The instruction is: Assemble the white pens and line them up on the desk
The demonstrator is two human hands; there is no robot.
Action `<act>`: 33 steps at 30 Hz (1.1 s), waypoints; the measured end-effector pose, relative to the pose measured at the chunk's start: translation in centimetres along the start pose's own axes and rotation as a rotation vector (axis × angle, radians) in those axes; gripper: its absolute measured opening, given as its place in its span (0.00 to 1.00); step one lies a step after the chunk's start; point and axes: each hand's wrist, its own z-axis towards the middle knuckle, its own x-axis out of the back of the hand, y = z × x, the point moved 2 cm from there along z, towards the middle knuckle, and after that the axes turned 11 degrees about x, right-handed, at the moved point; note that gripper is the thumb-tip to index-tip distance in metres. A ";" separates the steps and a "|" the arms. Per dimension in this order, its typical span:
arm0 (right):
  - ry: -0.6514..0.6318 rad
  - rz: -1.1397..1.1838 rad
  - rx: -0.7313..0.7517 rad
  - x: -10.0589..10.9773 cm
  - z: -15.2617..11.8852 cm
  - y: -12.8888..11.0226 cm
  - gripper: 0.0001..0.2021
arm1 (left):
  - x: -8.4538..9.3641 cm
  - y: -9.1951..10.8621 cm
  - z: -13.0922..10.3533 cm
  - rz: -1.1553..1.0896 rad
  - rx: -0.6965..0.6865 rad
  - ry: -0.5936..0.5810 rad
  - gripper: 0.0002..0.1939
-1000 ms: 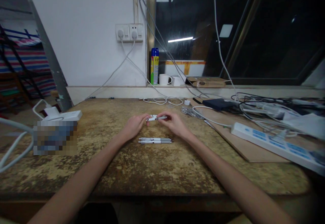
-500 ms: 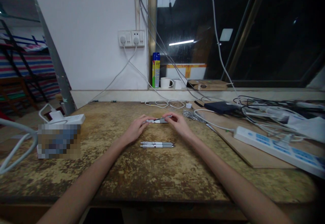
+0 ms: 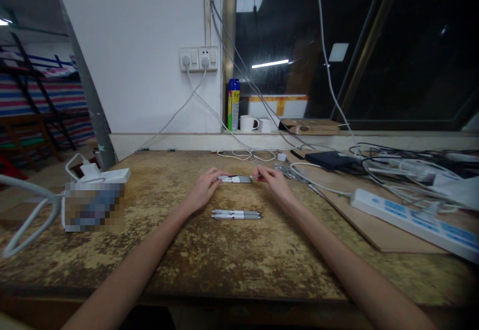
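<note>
A small group of white and grey pens [image 3: 235, 179] lies crosswise toward the back of the worn table. My left hand [image 3: 204, 188] is closed at their left end, thumb and fingers gripping the barrels. Just off the right end of these pens, my right hand [image 3: 272, 180] has its thumb and fingertips pinched together. Something small may be between them, but it is too blurred to name. Nearer to me, a second set of similar pens [image 3: 236, 214] lies side by side, grey ends to the right.
A white power strip [image 3: 411, 222] rests on a brown board [image 3: 368, 230] at right, with tangled cables behind. Clear crumpled plastic [image 3: 286, 170] lies beyond my right hand. At left sit a charger [image 3: 91, 171] and a pixelated object [image 3: 95, 207]. A mug [image 3: 247, 123] and spray can [image 3: 233, 105] stand on the sill.
My right hand has moved a little to the right, off the right end of the back pens. My left hand stays at their left end. The view has shifted slightly.
</note>
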 end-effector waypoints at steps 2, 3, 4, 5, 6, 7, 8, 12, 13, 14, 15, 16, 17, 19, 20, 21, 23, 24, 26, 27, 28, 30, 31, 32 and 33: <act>-0.051 -0.051 0.005 -0.1 0.0 0.1 0.24 | 0.0 0.3 -0.1 -0.004 -0.008 -0.014 0.18; -0.081 -0.083 0.011 -0.2 0.0 0.1 0.23 | -0.1 0.4 -0.1 -0.007 -0.011 -0.022 0.18; -0.109 -0.112 0.016 -0.4 -0.1 0.1 0.23 | -0.1 0.4 -0.1 -0.008 -0.013 -0.027 0.18; -0.134 -0.136 0.021 -0.6 -0.1 0.0 0.22 | -0.2 0.4 -0.1 -0.007 -0.014 -0.030 0.18; -0.160 -0.148 0.022 -0.9 -0.2 0.0 0.23 | -0.2 0.4 -0.1 -0.003 -0.015 -0.033 0.18; -0.183 -0.148 0.019 -1.1 -0.3 -0.1 0.23 | -0.3 0.4 -0.2 0.002 -0.017 -0.034 0.18; -0.203 -0.137 0.014 -1.3 -0.4 -0.1 0.24 | -0.4 0.4 -0.2 0.007 -0.021 -0.036 0.18; -0.256 -0.108 0.039 -2.0 -0.6 -0.4 0.23 | -0.7 0.4 -0.2 0.014 -0.040 -0.054 0.18; -0.255 -0.116 0.052 -2.0 -0.6 -0.5 0.22 | -0.7 0.5 -0.2 0.014 -0.044 -0.057 0.18; -0.252 -0.126 0.063 -2.0 -0.6 -0.6 0.22 | -0.7 0.6 -0.2 0.015 -0.047 -0.061 0.19; -0.244 -0.135 0.068 -2.0 -0.6 -0.7 0.22 | -0.7 0.7 -0.2 0.018 -0.047 -0.062 0.19; -0.237 -0.144 0.069 -2.0 -0.7 -0.8 0.22 | -0.7 0.8 -0.2 0.021 -0.046 -0.062 0.19; -0.234 -0.150 0.069 -2.0 -0.7 -0.9 0.22 | -0.6 0.9 -0.2 0.025 -0.041 -0.061 0.19; -0.234 -0.150 0.067 -2.1 -0.8 -1.2 0.22 | -0.6 1.0 -0.3 0.032 -0.028 -0.058 0.19; -0.236 -0.146 0.067 -2.1 -0.9 -1.3 0.21 | -0.6 1.0 -0.3 0.036 -0.021 -0.058 0.19; -0.236 -0.141 0.066 -2.2 -0.9 -1.4 0.21 | -0.6 1.1 -0.4 0.040 -0.015 -0.059 0.20; -0.229 -0.133 0.067 -2.3 -1.0 -1.5 0.21 | -0.6 1.2 -0.5 0.054 -0.006 -0.067 0.20; -0.221 -0.129 0.067 -2.3 -1.0 -1.5 0.20 | -0.6 1.2 -0.5 0.063 -0.002 -0.070 0.20; -0.202 -0.117 0.065 -2.3 -1.0 -1.6 0.19 | -0.5 1.2 -0.4 0.070 0.008 -0.070 0.19; -0.190 -0.109 0.063 -2.3 -1.0 -1.7 0.18 | -0.5 1.2 -0.3 0.062 0.016 -0.066 0.19; -0.179 -0.100 0.060 -2.3 -1.0 -1.7 0.17 | -0.3 1.1 -0.1 0.045 0.027 -0.062 0.18; -0.157 -0.093 0.059 -2.2 -0.9 -1.8 0.17 | 0.0 0.8 0.4 -0.001 0.049 -0.053 0.17; -0.149 -0.092 0.059 -2.2 -0.9 -1.9 0.17 | 0.1 0.6 0.8 -0.019 0.060 -0.056 0.17; -0.143 -0.094 0.054 -2.2 -0.8 -1.9 0.17 | 0.3 0.4 1.1 -0.022 0.063 -0.056 0.17; -0.134 -0.094 0.047 -2.1 -0.7 -1.8 0.17 | 0.5 0.2 1.3 -0.016 0.069 -0.044 0.16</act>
